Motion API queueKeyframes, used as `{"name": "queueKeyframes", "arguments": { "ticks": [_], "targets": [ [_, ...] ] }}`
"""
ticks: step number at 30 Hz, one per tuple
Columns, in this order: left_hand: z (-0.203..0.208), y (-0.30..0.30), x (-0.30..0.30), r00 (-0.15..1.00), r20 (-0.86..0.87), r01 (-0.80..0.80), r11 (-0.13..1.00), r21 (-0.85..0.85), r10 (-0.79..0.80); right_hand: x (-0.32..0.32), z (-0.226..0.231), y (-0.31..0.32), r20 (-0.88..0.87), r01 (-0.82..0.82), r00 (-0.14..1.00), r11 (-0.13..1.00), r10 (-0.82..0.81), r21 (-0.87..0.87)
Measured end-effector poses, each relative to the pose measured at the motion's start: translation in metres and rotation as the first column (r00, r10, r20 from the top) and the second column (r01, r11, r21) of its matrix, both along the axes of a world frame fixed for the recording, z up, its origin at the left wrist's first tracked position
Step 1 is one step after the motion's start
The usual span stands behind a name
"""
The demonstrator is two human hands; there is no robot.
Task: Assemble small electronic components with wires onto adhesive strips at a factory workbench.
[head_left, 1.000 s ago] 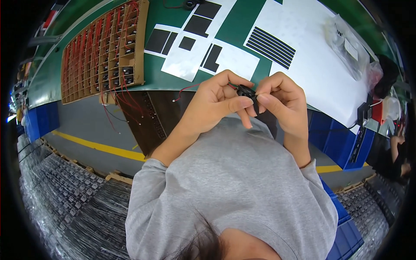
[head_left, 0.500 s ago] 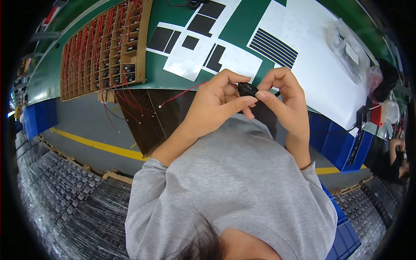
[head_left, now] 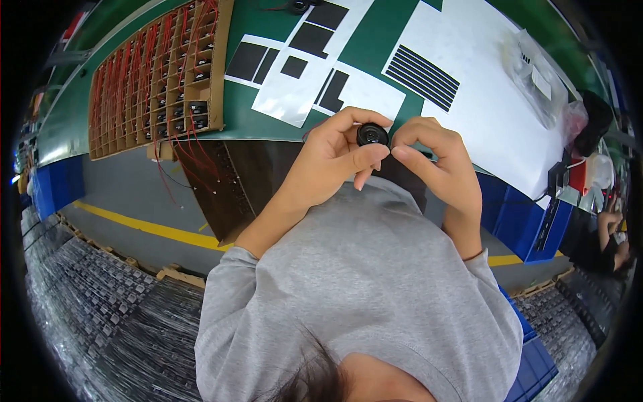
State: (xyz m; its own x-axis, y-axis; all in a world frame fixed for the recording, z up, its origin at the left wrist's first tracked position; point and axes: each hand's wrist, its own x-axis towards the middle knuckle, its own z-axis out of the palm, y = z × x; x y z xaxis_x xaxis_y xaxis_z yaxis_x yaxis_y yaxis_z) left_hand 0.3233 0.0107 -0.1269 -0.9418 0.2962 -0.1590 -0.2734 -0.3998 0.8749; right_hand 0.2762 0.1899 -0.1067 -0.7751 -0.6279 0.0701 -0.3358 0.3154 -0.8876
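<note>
My left hand point(head_left: 329, 157) holds a small round black speaker point(head_left: 372, 135) between thumb and fingers, its ringed face turned up toward me. Close by the speaker's right edge, my right hand point(head_left: 435, 157) has thumb and forefinger pinched together. Anything between those two fingertips is too small to make out. Both hands are just over the near edge of the green table point(head_left: 281, 132). White backing sheets point(head_left: 284, 100) with black cut pads lie beyond my hands.
At left, a cardboard divider box point(head_left: 218, 94) holds black parts with red wires dangling over the table edge. A sheet of black strips point(head_left: 422, 77) and a clear plastic bag point(head_left: 536, 84) lie to the right. Blue bins point(head_left: 519, 224) stand below. Another person's arm point(head_left: 606, 231) shows far right.
The speaker has turned from nearly edge-on to face up and shifted slightly left. My right fingertips have come off its edge a little. Its red wire's loose end no longer shows beside my left hand.
</note>
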Motion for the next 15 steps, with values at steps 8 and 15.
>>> {"name": "queueKeyframes", "arguments": {
  "ticks": [8, 15],
  "targets": [
    [-0.0048, -0.003, 0.0087, 0.995, 0.07, -0.079, 0.988, 0.13, 0.071, 0.0074, 0.0013, -0.0042, 0.142, -0.026, 0.989, 0.993, 0.043, -0.117],
    [-0.006, -0.003, 0.0024, 0.985, 0.168, -0.025, 0.949, 0.315, -0.03, 0.0024, -0.0046, -0.008, 0.126, 0.036, 0.992, 0.984, -0.014, -0.176]
  ]
}}
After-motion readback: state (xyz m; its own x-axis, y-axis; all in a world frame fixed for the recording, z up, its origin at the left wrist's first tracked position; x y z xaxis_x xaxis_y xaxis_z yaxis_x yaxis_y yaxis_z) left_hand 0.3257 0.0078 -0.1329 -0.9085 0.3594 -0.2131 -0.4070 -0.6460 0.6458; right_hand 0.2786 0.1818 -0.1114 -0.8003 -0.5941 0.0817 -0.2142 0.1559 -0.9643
